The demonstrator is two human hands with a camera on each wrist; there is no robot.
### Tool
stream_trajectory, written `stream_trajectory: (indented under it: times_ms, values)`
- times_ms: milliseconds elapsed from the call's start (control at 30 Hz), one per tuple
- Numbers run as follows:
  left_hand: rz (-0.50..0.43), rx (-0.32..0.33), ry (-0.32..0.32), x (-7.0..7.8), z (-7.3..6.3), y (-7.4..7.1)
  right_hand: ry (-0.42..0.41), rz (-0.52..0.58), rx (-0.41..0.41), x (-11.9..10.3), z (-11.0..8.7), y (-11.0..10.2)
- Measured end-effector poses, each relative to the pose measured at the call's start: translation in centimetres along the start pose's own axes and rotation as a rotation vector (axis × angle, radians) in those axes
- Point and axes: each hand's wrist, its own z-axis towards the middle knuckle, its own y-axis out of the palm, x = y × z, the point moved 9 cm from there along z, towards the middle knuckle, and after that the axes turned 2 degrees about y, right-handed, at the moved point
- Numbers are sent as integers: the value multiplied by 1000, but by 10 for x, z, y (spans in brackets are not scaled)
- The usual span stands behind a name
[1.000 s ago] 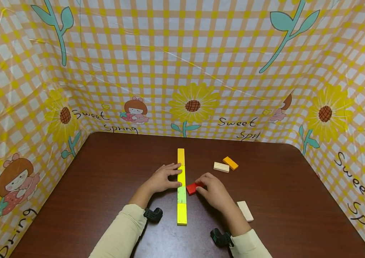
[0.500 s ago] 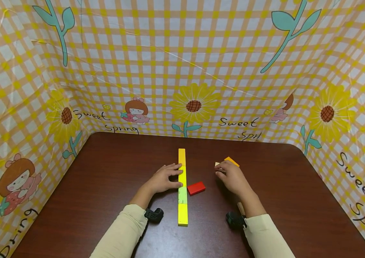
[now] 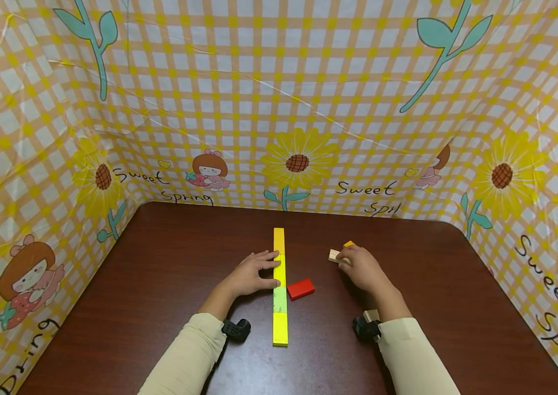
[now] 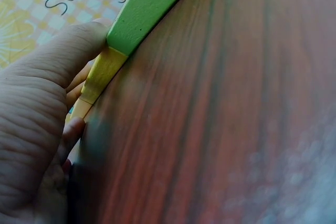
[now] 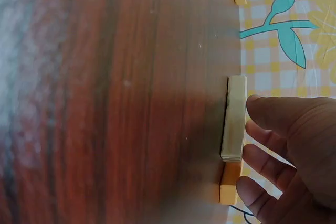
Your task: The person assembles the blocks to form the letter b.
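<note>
My left hand [image 3: 249,274] rests its fingertips and thumb against a straight row of blocks: a yellow block [image 3: 280,329] nearest me, a light green block [image 3: 280,300], another yellow block [image 3: 282,271] and an orange-yellow block [image 3: 279,240] farthest away. In the left wrist view the thumb lies by the green block [image 4: 149,11]. To the right of the row, my right hand [image 3: 365,269] is over a plain wooden block [image 3: 333,255], its fingers loosely bent. The right wrist view has thumb and fingertips close beside that wooden block [image 5: 234,119] and an orange block [image 5: 229,187].
A red block [image 3: 301,289] lies slanted by the row's right side, its corner close to the green block. Partly behind the right wrist camera is another plain wooden block [image 3: 371,315]. A checked flower-print cloth [image 3: 239,99] walls in the brown table [image 3: 170,241].
My right hand has left the red block and moved right and away from me to the wooden and orange blocks, then slightly farther right. The left hand stays at the row.
</note>
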Motion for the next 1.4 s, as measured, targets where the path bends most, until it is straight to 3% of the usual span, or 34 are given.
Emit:
stream_trajectory:
  times_ms: [200,533,1000,1400]
  values:
    - [8,1,-5,-2,1,1,-50,-23,11,-6,-1,1]
    - [2,-2,3,-1,0,1,-61,-11,-13,-1,-3,8]
    - [11,-11,-10,-1,1,1,-37,138,-67,-1,-12,10]
    - [5,-8,-7,0,-1,0,-71,246,-150,-3,-22,16]
